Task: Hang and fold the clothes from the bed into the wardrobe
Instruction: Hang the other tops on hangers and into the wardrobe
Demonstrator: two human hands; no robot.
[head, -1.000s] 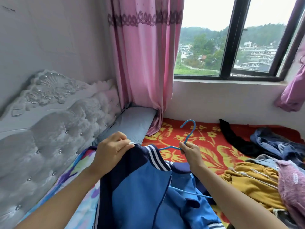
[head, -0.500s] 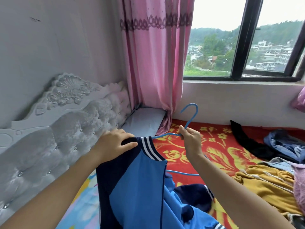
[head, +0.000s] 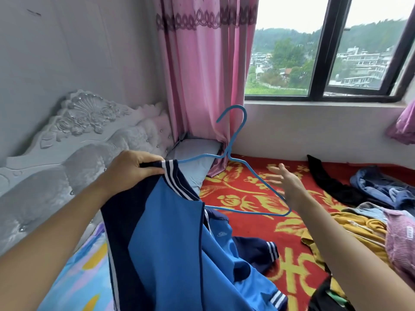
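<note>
- Blue-and-navy zip jacket (head: 170, 243) with white-striped collar: centre-left of the frame, raised above the bed.
- Thin blue wire hanger (head: 227, 154): left shoulder inside the collar, hook upward.
- Left hand (head: 132, 169): fingers (head: 150, 158) clamped round the collar.
- Right hand (head: 289, 182): fingers spread wide, blurred, just beside the hanger.
- Red-and-yellow floral bed cover (head: 247, 223): below.

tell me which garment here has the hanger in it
The blue and navy jacket gripped by the left hand: the blue wire hanger runs into its striped collar. The yellow top, the pink knit and the black garment lie loose on the bed.
</note>
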